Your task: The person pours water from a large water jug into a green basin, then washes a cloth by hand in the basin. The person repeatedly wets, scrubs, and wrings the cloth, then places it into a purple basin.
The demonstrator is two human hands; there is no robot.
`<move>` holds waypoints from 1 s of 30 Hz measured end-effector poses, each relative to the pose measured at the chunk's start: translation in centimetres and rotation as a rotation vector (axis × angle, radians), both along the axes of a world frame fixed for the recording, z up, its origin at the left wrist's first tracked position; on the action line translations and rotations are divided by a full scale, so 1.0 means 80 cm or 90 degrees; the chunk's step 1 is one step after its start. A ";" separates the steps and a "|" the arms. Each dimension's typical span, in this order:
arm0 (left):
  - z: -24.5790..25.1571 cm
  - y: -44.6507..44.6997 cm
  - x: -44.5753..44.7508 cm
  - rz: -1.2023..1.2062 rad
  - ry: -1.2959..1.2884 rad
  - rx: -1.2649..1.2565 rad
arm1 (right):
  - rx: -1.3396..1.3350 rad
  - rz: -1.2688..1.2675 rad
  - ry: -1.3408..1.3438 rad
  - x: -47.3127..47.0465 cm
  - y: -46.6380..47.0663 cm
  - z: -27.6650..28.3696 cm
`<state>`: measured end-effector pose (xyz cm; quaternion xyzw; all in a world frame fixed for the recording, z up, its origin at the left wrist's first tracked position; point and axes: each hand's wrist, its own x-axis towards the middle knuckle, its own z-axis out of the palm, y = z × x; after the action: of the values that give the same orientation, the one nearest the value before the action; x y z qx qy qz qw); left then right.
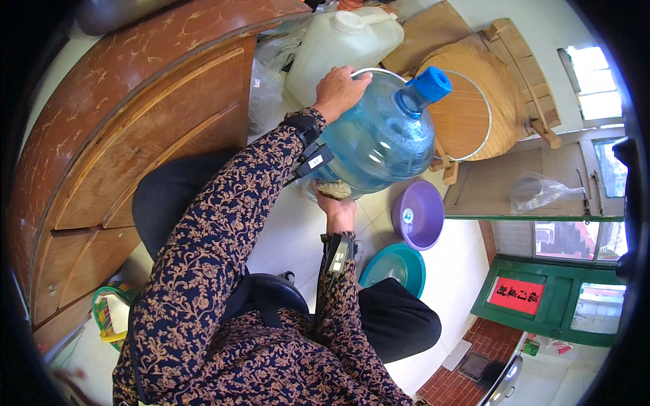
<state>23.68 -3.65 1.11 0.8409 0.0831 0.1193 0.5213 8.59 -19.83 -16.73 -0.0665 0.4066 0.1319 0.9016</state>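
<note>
A clear blue plastic water jug stands before me, looking tilted, with a blue cap on its neck at the upper right. My left hand grips the jug's upper left side, fingers bent over it beside a thin white hoop. Lower down, my right hand holds a crumpled beige cloth against the jug's near side. Both wrists wear dark straps with small devices. The jug's base is partly hidden behind my left forearm and its device.
Behind the jug are a white plastic canister and a round wooden board. A purple basin and a teal basin sit on the tiled floor to the right. A wooden cabinet curves along the left.
</note>
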 end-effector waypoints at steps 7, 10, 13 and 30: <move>-0.001 -0.003 0.001 0.000 0.002 -0.014 | 0.263 -0.031 0.104 0.013 0.057 -0.175; -0.002 -0.003 0.000 0.016 0.005 0.000 | 0.306 -0.022 0.125 0.009 0.054 -0.207; -0.003 -0.004 0.000 0.026 -0.006 -0.010 | 0.273 -0.050 0.180 0.003 0.034 -0.196; -0.008 0.002 0.003 0.004 0.028 -0.064 | -0.597 -0.045 0.044 -0.056 -0.005 -0.086</move>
<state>23.92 -3.46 0.47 0.8160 0.1034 0.0982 0.5602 4.11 -20.24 -23.60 -0.4483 0.4538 -0.0944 0.7643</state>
